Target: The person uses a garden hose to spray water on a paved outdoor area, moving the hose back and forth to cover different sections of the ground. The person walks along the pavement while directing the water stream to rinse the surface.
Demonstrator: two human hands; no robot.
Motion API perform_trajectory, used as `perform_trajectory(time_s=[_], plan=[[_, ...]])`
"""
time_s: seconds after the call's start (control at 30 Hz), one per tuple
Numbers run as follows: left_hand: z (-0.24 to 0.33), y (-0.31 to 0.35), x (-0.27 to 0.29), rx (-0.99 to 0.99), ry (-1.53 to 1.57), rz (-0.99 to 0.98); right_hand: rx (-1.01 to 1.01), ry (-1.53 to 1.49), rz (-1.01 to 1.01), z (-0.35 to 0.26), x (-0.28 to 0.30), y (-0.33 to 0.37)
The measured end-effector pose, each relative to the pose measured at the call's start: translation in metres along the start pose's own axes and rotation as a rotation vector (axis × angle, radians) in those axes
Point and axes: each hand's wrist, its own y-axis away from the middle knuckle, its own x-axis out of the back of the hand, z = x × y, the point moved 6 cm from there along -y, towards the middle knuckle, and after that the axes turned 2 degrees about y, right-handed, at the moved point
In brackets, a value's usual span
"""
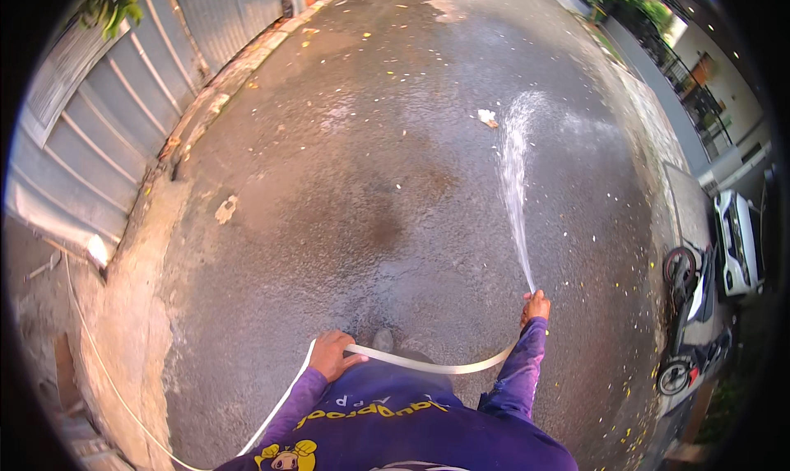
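Note:
A pale garden hose (436, 366) runs across in front of my body, sagging between my two hands. My right hand (536, 306) is closed around its outlet end, held out ahead on the right. From there a fan of water (513, 175) sprays forward and lands on the wet asphalt road (346, 249). My left hand (332, 354) grips the hose near my waist, the thumb stretched along it. Behind that hand the hose drops down past my left forearm. Fingers of the right hand partly hide the outlet.
A corrugated metal fence (123, 101) and a concrete kerb (148, 249) line the left. On the right stand a motorcycle (695, 315) and a white car (735, 241) by a gate. White litter (487, 117) and scattered leaves lie on the road. A thin line (103, 356) trails along the left edge.

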Motion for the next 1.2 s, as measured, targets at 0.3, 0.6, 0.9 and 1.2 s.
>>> perform_trajectory(time_s=[0.3, 0.6, 0.9, 1.2], plan=[[-0.036, 0.083, -0.010, 0.454, 0.302, -0.266, 0.738, 0.905, 0.095, -0.134, -0.141, -0.032], [-0.011, 0.201, 0.043, 0.838, 1.162, 0.178, 0.781, 0.784, 0.068, -0.187, -0.187, 0.008], [0.081, 0.279, 0.066, 0.437, 1.621, -0.152, 0.762, 1.171, -0.070, -0.131, -0.220, -0.062], [0.113, 0.084, 0.143, -0.525, 1.662, 0.454, 0.856, 1.142, -0.061, -0.109, -0.230, -0.035]])
